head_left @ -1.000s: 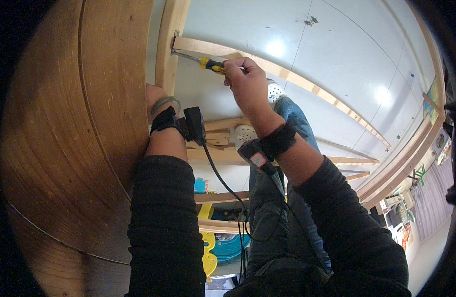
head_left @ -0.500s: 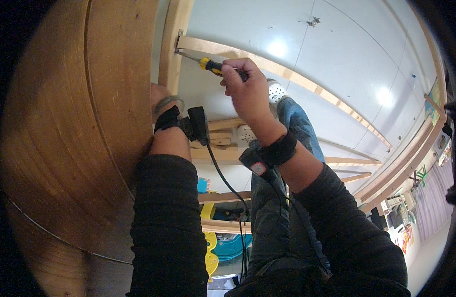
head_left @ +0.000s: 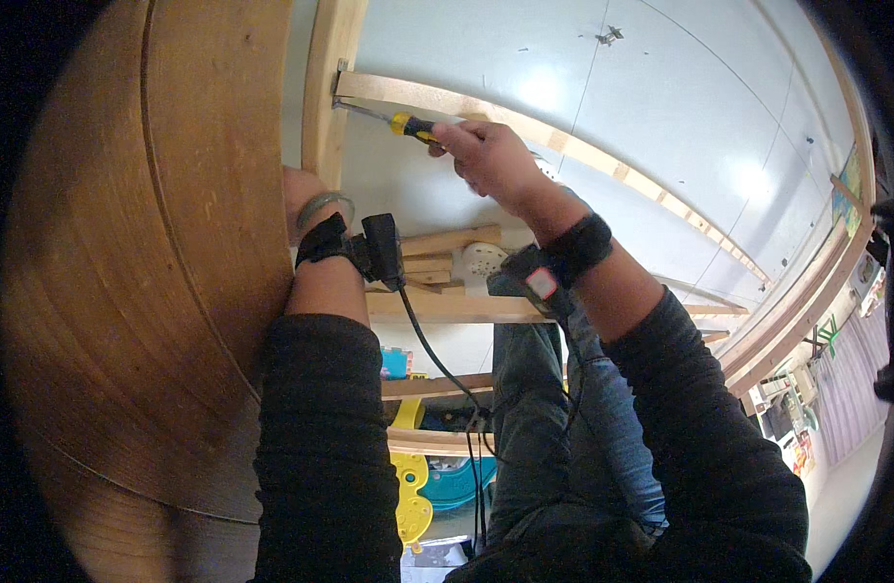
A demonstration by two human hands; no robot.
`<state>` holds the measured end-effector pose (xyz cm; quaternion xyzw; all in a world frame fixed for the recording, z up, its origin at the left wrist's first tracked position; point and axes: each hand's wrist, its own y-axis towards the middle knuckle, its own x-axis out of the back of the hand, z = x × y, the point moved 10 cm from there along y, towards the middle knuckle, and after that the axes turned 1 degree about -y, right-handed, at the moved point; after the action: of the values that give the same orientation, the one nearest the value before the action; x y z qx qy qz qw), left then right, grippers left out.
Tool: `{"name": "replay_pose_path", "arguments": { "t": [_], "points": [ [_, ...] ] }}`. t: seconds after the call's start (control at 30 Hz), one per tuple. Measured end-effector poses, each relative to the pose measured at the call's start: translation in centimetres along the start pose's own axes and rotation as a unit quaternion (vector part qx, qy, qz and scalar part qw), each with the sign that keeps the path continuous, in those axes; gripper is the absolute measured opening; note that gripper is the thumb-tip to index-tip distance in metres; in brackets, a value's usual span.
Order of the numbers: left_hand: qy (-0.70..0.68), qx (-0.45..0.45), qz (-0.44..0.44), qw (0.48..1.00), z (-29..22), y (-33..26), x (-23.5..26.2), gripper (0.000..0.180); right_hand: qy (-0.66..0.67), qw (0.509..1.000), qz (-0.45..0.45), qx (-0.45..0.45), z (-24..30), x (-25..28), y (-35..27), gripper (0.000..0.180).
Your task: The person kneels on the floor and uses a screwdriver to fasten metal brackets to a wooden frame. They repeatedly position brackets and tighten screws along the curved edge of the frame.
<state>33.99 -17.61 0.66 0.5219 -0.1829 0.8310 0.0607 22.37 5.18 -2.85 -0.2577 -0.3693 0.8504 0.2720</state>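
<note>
My right hand (head_left: 495, 163) is closed round the handle of a yellow and black screwdriver (head_left: 411, 126). Its metal shaft points left, and the tip meets a small metal fitting (head_left: 337, 101) in the corner where a light wooden slat (head_left: 447, 102) joins a wooden rail (head_left: 324, 107). At the edge of a large brown wooden panel (head_left: 209, 194) is my left hand (head_left: 303, 194), its fingers hidden behind the panel, so I cannot tell what they hold. Both wrists wear black straps with small devices and cables.
More slats (head_left: 447, 309) cross the frame around my legs. Short wood pieces (head_left: 437, 264) lie beside a white perforated shoe (head_left: 483, 260). Small metal parts (head_left: 610, 36) are on the pale tiled floor. Yellow (head_left: 415, 505) and teal (head_left: 456, 486) plastic items show lower down.
My right forearm has swung to the right and the hand's hold on the screwdriver handle has turned. The screwdriver tip stays at the corner. My whole view has shifted slightly.
</note>
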Motion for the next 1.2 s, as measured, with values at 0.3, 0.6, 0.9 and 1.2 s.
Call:
{"name": "replay_pose_path", "arguments": {
  "t": [0.3,0.6,0.9,1.2],
  "points": [
    [0.027,-0.029,-0.063,0.997,-0.1,0.7,-0.5,0.031,-0.27,0.896,-0.244,0.256,5.9,0.7,-3.3,0.028],
    [0.004,0.019,-0.045,0.999,0.5,0.9,-1.1,0.046,0.458,0.885,-0.055,-0.056,-3.2,-2.9,0.2,0.023],
    [-0.007,-0.006,0.012,1.0,-0.4,0.2,-1.3,0.043,-0.421,0.832,-0.11,0.345,6.6,-1.4,-3.3,0.029],
    [0.017,-0.032,-0.12,0.992,0.1,0.8,-1.4,0.036,0.405,0.906,-0.101,-0.073,-3.5,-2.1,-0.6,0.021]
  ]
}}
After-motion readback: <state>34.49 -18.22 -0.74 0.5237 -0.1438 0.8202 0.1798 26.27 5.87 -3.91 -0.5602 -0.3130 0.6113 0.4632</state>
